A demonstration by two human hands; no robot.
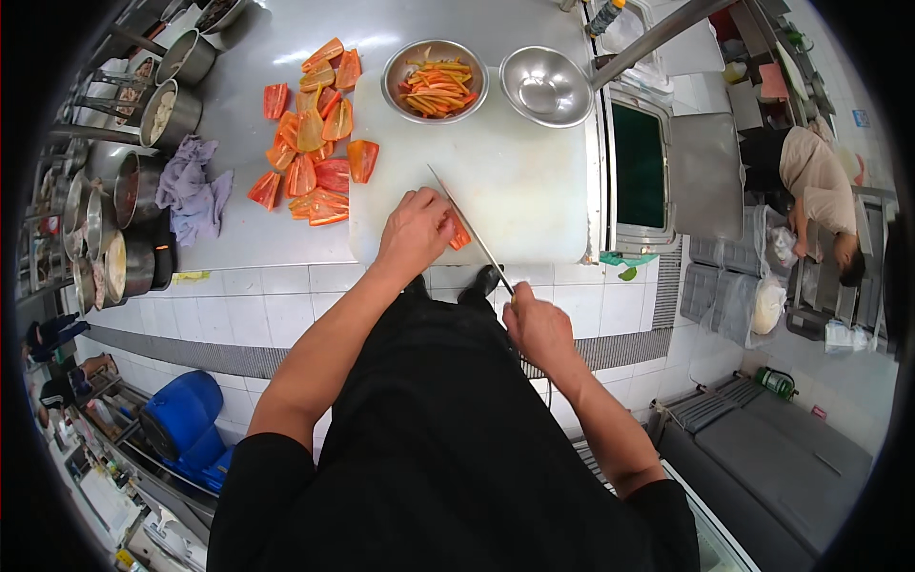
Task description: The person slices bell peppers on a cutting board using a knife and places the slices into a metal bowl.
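My right hand [538, 329] is closed round the handle of a long kitchen knife [478, 234], whose blade points away and to the left over the white cutting board [538, 191]. Curled fingers of my left hand [416, 227] press a piece of orange-red pepper [459, 234] to the board's near edge, right beside the blade. Seeded, opened pepper pieces [310, 129] lie heaped on the steel counter to the left, one resting on the board. At the board's far side stands a steel bowl [388, 88] with cut pepper strips [438, 92] in it. Next to it is an empty steel bowl [546, 86].
A crumpled lilac cloth [195, 186] lies on the steel counter [243, 238], near several pots [172, 114] at the left. To the right are a dark green-bottomed basin [637, 164] and a metal pole [658, 43]. Another person [818, 181] bends over farther right.
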